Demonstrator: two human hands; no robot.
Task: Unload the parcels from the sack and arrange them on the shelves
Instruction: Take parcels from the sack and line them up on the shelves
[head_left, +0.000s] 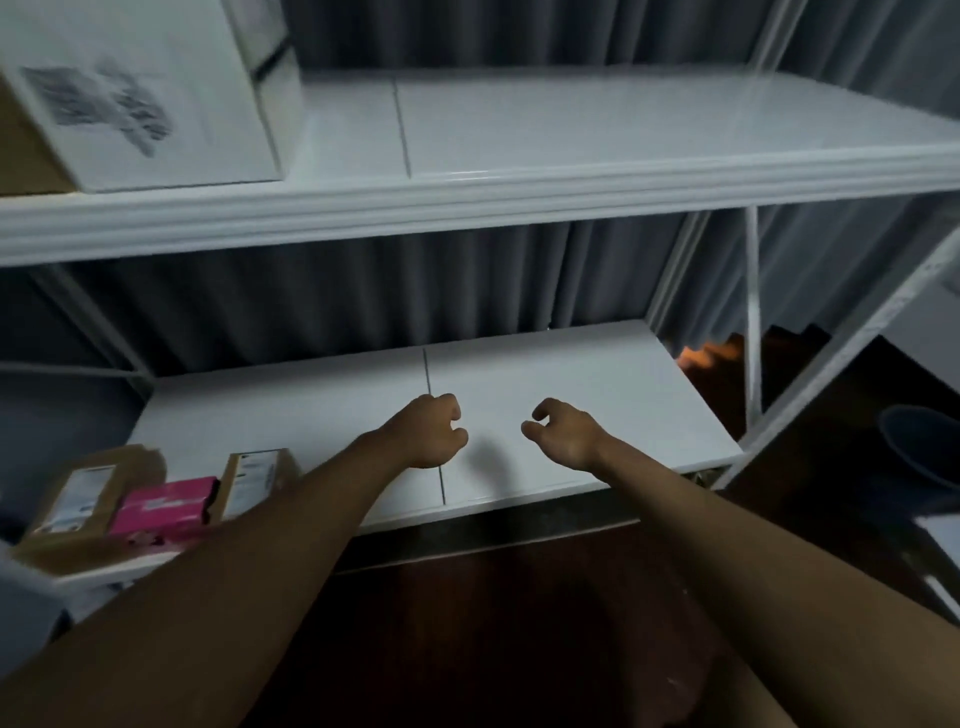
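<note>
Both my arms reach out over the lower white shelf (597, 395). My left hand (428, 431) hovers above the shelf's middle seam with its fingers loosely curled and nothing in it. A short gap to its right, my right hand (563, 431) has the same loose curl and holds nothing. At the shelf's left end lie a brown parcel with a white label (78, 493), a pink box (163, 506) and a second brown parcel (260, 478). A large white box (156, 88) stands on the upper shelf (623, 130) at the left. No sack is in view.
Grey curtains hang behind the white metal rack. The rack's diagonal brace and upright (753, 322) stand at the right. Dark wooden floor (493, 623) lies below the shelf. A dark blue round container (924, 447) sits on the floor at far right.
</note>
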